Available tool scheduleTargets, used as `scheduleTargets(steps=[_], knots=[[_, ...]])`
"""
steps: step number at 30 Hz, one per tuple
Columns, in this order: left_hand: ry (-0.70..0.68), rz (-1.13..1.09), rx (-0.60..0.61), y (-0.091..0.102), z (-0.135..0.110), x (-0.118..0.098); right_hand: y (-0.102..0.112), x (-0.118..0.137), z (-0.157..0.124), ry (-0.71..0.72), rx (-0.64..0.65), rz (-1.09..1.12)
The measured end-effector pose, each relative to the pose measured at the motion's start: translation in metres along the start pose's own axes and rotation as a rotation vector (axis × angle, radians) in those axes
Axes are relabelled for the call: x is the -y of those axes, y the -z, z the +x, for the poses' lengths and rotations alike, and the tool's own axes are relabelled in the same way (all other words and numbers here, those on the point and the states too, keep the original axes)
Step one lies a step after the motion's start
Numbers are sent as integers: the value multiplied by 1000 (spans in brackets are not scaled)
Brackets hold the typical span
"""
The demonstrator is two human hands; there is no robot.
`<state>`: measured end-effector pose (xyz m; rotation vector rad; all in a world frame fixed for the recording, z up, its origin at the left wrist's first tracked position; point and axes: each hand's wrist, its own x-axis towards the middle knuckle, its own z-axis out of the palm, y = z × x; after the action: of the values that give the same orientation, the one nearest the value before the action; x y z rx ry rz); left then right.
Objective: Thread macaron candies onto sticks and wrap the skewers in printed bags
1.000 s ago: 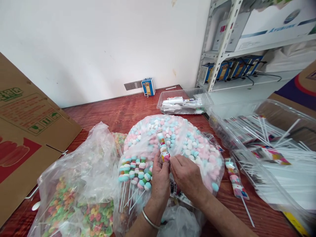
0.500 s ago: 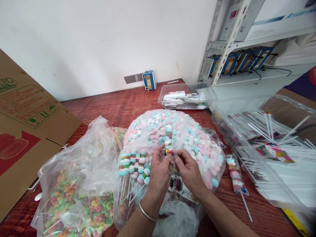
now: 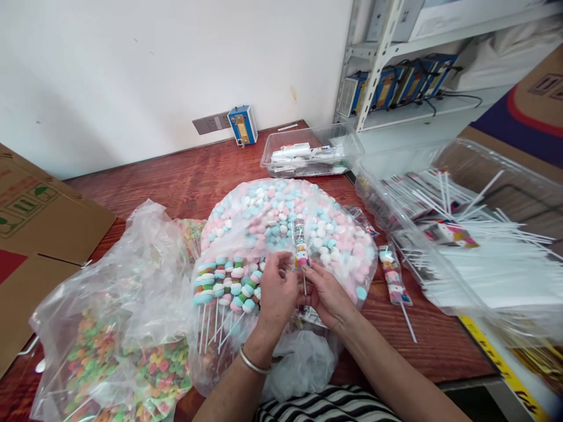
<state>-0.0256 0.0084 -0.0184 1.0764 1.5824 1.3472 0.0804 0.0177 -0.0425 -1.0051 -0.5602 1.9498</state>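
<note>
My right hand [image 3: 328, 293] pinches the lower end of a wrapped marshmallow skewer [image 3: 301, 249], which stands upright with its white stick pointing down. Just left of it, my left hand [image 3: 279, 284] has bent, slightly parted fingers close to the wrapper, with nothing visible in them. Behind both hands spreads a large clear bag of pink, blue and white marshmallows [image 3: 281, 205]. Several unwrapped marshmallow skewers [image 3: 229, 284] with coloured rings lie on it to the left. Another wrapped skewer [image 3: 393, 278] rests on the table to the right.
A bag of coloured candy rings [image 3: 162, 369] lies at left, near a cardboard box [image 3: 65, 217]. At right stands a clear bin [image 3: 422, 266] of white sticks and wrappers. Behind are a smaller clear tray [image 3: 268, 161], a blue device [image 3: 243, 126] and a metal shelf [image 3: 373, 70].
The view has shifted right and down. My left fingers have loosened from the wrapper's lower end; my right hand now holds it, and the skewer's white stick shows below.
</note>
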Motion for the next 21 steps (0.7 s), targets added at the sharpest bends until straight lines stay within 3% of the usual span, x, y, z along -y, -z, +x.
scheduleTargets(steps=[3, 6, 9, 11, 14, 17, 21], knots=[[137, -189, -54, 0, 12, 0, 8, 2, -6, -5, -5, 18], [329, -525, 77, -5, 18, -5, 5, 7, -15, 0, 53, 21], [379, -727, 208, -9, 18, -11, 2, 9, -24, 24, 126, -107], [387, -786, 193, -9, 19, -13, 3, 9, -26, 147, 107, -368], [415, -805, 116, -5, 22, -12, 5, 6, -24, 431, -73, -749], [451, -806, 79, -2, 23, -10, 3, 5, -18, 630, -150, -912], [472, -866, 76, -1, 19, -7, -5, 8, -11, 760, -154, -1026]])
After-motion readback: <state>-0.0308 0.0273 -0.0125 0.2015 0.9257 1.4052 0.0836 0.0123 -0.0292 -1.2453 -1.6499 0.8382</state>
